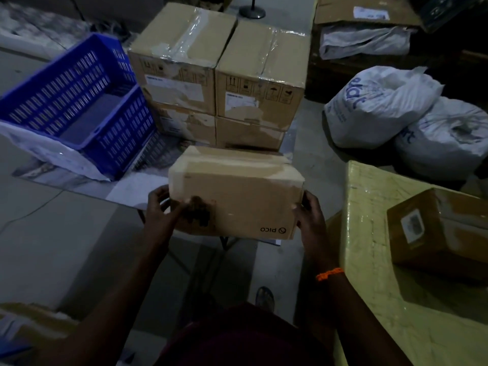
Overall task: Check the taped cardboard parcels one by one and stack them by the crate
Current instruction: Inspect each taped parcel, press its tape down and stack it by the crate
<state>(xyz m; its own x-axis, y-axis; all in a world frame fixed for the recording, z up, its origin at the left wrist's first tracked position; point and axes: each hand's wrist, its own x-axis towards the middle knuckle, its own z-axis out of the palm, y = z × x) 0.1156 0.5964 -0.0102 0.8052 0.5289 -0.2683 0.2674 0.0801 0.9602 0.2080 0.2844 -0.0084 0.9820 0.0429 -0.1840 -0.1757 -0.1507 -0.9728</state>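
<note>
Dim floor (52, 233) — parcel (237, 196) between left grip (161, 212), right grip (310, 217).

One head-worn cam, wide-angle, facing fwd & down, close above parcel (237, 199), floor (52, 233) beyond

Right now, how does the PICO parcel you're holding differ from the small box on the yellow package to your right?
The PICO parcel is gripped at its ends by the left hand and right hand; the small box rests untouched on the yellow package. The PICO parcel is pale tan with an upside-down logo; the small box is darker brown with a white label. Both are closed cardboard boxes.
</note>
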